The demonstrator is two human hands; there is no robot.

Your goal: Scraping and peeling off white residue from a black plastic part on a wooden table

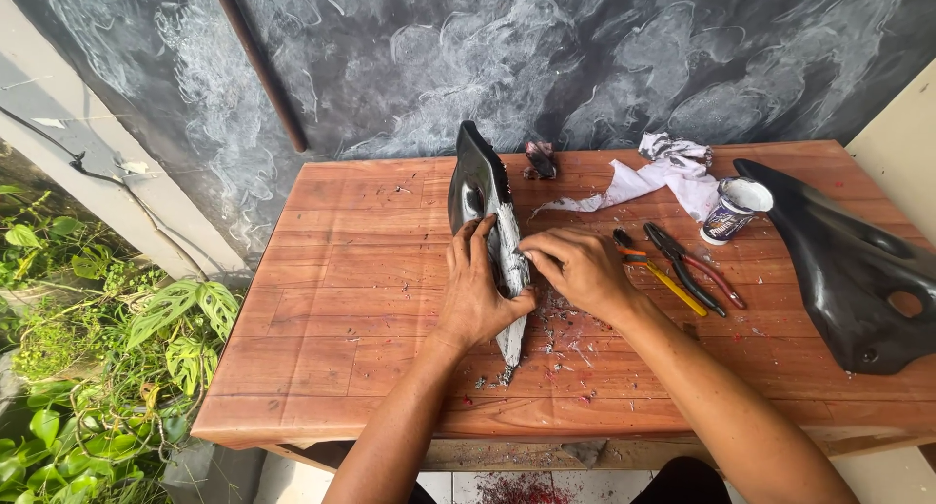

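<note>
Both our hands work a black plastic panel (485, 214) standing on edge mid-tabletop: our left hand (477, 291) wraps its side, our right hand (577, 267) pinches its scraped edge. Pliers (688, 266) and a screwdriver (661, 274) lie just right; a second black panel (846, 262) rests at the right edge of the wooden table (322, 299).

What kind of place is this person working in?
Probably an outdoor home repair spot. A wooden table stands against a weathered dark wall with garden plants beside it. Both hands work on a black plastic panel, and pliers lie nearby.
</note>
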